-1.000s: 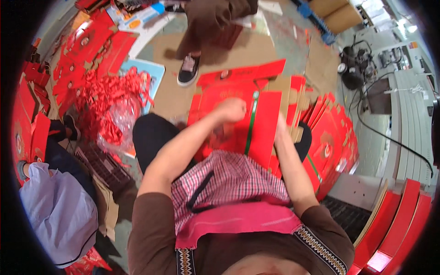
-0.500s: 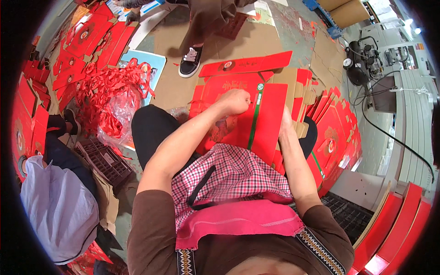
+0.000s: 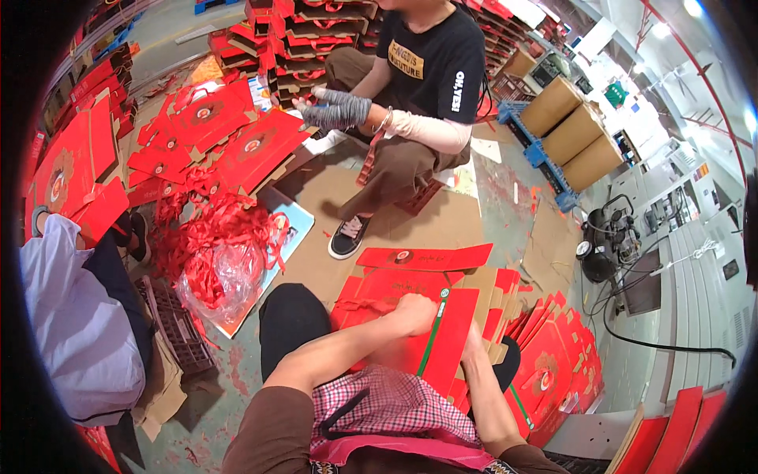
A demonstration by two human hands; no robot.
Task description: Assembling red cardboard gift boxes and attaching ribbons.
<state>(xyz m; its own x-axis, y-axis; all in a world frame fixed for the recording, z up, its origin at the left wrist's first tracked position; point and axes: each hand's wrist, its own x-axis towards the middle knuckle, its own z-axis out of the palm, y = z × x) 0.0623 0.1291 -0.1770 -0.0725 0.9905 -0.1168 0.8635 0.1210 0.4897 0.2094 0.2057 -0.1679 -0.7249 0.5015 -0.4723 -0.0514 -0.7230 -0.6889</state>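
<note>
A flattened red cardboard gift box (image 3: 395, 282) with gold print and a green stripe lies over my lap. My left hand (image 3: 416, 314) is closed in a fist on its printed face, beside the green stripe. Whatever is inside the fist is hidden. A red ribbon (image 3: 365, 304) lies on the box just left of that hand. My right hand (image 3: 474, 344) reaches behind the box's right-hand panel, its fingers out of sight. Under the box are more folded cardboard pieces (image 3: 499, 308).
Red ribbons (image 3: 213, 257) are heaped with clear plastic at left. Flat red boxes lie at far left (image 3: 213, 118) and right (image 3: 553, 371). A co-worker in grey gloves (image 3: 339, 109) sits ahead; another person's pale sleeve (image 3: 71, 324) is at left. A black compressor (image 3: 612, 237) stands right.
The view has tilted up, bringing the seated co-worker and stacked boxes into sight. My left hand stays in a fist on the box, and my right hand stays behind its panel.
</note>
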